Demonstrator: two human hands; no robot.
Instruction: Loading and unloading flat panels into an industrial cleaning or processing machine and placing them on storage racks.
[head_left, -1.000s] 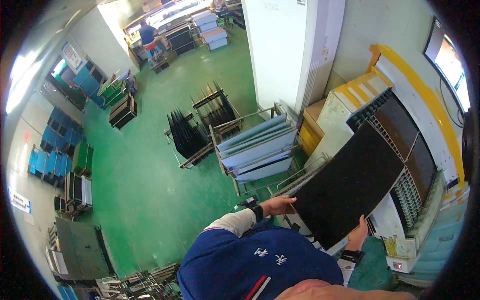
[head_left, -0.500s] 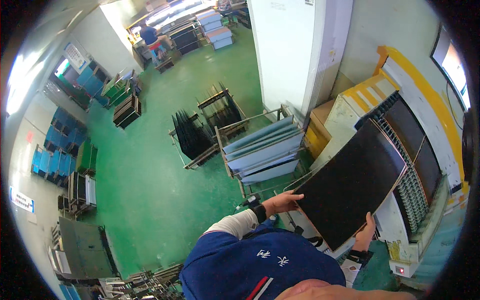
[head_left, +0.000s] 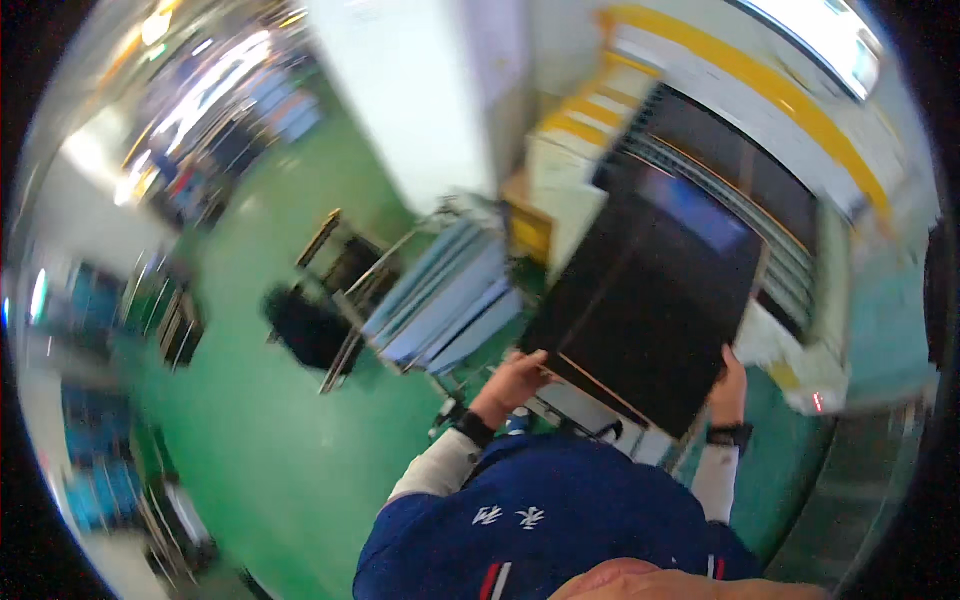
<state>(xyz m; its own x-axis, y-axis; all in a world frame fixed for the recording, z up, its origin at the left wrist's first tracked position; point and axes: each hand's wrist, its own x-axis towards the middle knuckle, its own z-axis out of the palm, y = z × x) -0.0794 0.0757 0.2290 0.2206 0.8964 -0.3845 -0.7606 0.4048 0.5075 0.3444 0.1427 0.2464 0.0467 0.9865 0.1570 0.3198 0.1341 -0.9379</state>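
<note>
Green floor (head_left: pixel 250 420) spreads out to the left of my hands, and the big machine (head_left: pixel 800 170) with the yellow stripe sits just past them on the right. I've got a large dark panel (head_left: pixel 650 300) up in front of me, tilted. My left hand (head_left: pixel 515 378) is clamped on its lower left edge, my right hand (head_left: pixel 728 385) wrapped around the lower right corner. A rack of pale blue sheets (head_left: pixel 450 300) stands just left of my left hand. Everything's pretty blurry.
</note>
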